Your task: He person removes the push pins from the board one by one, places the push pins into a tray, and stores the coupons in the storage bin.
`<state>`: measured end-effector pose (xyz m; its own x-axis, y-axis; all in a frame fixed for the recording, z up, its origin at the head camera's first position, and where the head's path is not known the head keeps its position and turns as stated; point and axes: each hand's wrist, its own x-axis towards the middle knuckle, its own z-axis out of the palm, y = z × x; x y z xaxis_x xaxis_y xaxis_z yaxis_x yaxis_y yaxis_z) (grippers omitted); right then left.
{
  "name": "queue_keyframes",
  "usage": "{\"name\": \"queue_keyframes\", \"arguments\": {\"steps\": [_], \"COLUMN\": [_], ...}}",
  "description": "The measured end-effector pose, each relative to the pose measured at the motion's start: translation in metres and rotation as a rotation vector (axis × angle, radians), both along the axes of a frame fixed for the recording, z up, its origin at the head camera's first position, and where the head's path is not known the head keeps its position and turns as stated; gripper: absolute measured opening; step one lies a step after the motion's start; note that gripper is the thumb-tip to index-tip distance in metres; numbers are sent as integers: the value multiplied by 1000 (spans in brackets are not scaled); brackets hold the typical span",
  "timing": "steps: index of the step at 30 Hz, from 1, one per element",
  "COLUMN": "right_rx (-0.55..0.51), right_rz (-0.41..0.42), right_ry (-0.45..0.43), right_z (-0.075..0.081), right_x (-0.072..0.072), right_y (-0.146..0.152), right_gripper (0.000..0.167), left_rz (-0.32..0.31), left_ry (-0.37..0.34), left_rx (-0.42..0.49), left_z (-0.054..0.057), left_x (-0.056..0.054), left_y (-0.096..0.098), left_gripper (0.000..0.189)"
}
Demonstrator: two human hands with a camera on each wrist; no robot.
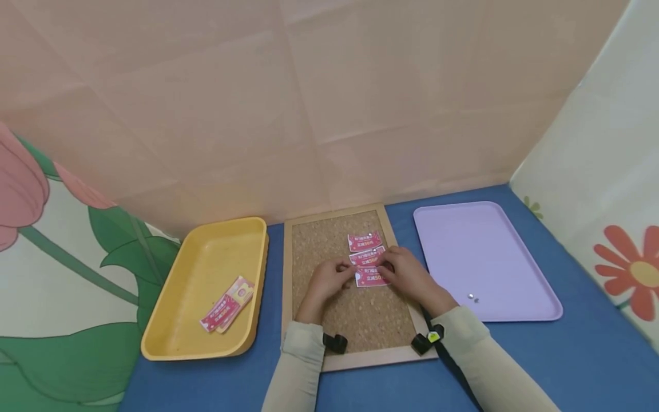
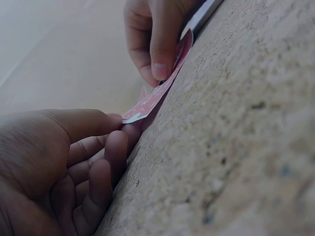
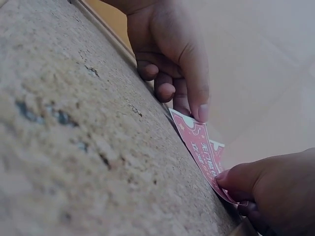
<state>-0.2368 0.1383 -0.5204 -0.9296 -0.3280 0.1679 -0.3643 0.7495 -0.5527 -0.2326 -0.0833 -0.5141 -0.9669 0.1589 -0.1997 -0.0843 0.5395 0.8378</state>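
The lowest pink ticket (image 1: 368, 278), a bit bent, is on the cork board (image 1: 315, 243), nearer its right edge than its left.

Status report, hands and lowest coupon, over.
Left hand pinching lowest coupon, left end. Right hand holding right end. Coupon over corkboard. No obstruction visible.

The left hand (image 3: 170, 59) pinches one end of a pink coupon (image 3: 194, 145), thumb on its printed face; its other fingers curl near the cork (image 3: 88, 132). The right hand (image 3: 280, 184) pinches the opposite end, where the paper bends. Part of another coupon (image 3: 217, 148) shows behind. Along the cork's far edge runs a frame (image 3: 106, 30), with a yellow patch (image 3: 117, 22) beyond.
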Motion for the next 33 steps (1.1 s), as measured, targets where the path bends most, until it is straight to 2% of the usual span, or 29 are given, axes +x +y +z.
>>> {"name": "queue_keyframes", "arguments": {"steps": [23, 33], "right_rx": [32, 25], "right_rz": [17, 13], "right_ry": [14, 17], "right_z": [4, 0], "right_x": [1, 0], "right_y": [1, 0], "right_gripper": [12, 12], "left_rz": [-19, -15], "left_ry": [14, 2], "left_rx": [-9, -5], "left_z": [2, 2], "left_x": [-1, -1], "left_y": [1, 0], "left_gripper": [18, 18]}}
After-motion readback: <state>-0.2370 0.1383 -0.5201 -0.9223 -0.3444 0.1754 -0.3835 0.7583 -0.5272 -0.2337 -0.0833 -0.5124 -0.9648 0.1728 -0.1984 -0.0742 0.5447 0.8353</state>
